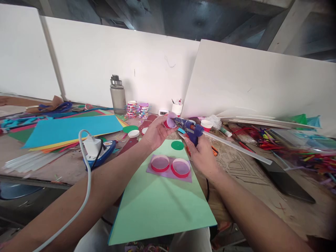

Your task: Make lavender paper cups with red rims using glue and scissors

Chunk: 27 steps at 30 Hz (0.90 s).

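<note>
While the left hand pinches a red-edged purple piece above the bench, the right hand is wrapped around a blue glue gun, nozzle at the piece; contact unclear. Closer in, two red rings sit on a purple sheet atop light-green card.

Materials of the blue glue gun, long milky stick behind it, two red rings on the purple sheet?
Blue pistol-shaped glue gun: probably hard plastic, fairly smooth; moulded-looking contours.
Long milky stick: likely hot-melt glue, smooth; translucent look.
Short red, white-lined rings: perhaps coated paper; thin walls, finish unclear.
</note>
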### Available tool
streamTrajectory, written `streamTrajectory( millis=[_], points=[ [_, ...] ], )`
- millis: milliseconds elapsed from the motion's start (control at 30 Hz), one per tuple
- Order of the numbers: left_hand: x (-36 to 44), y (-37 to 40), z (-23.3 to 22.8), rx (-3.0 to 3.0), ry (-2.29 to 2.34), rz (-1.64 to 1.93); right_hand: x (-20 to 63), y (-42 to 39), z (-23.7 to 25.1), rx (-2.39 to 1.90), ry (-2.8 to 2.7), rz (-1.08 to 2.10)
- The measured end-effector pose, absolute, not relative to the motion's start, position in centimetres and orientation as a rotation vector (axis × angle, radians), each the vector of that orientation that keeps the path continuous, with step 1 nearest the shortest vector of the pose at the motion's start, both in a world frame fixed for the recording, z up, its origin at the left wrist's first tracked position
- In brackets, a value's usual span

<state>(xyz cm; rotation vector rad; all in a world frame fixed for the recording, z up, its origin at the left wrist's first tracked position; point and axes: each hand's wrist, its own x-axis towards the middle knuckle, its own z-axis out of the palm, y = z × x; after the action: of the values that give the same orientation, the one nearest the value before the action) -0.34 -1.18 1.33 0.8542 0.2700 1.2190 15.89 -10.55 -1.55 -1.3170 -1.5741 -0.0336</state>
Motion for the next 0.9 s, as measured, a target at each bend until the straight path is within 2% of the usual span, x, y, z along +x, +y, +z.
streamTrajectory(
  millis=[267, 433, 600, 767, 900],
  points=[
    [-0.4, -0.8, 1.3, 0.965, 0.324, 1.298, 15.8, -10.1, -1.7, -1.433, -1.627, -0.064],
    [-0.4, -0.2, 1.2, 1.025, 0.478, 1.431, 16.0, -10.1, -1.8, -1.356, -1.666, -0.024],
    [-1.1, 0.5, 1.7, 0.766, 0.514, 1.509, 16.3, -9.9, -1.4, -1.327, -1.418, 0.253],
    [-1.5, 0.9, 2.3, 0.539, 0.599, 1.409, 17.1, -8.5, -1.4, -1.166, -1.147, 0.61],
    [-1.6, 1.1, 2.2, 0.515, 0.629, 1.351, 19.6, -7.3, -1.1, -1.164, -0.948, 0.667]
  ],
)
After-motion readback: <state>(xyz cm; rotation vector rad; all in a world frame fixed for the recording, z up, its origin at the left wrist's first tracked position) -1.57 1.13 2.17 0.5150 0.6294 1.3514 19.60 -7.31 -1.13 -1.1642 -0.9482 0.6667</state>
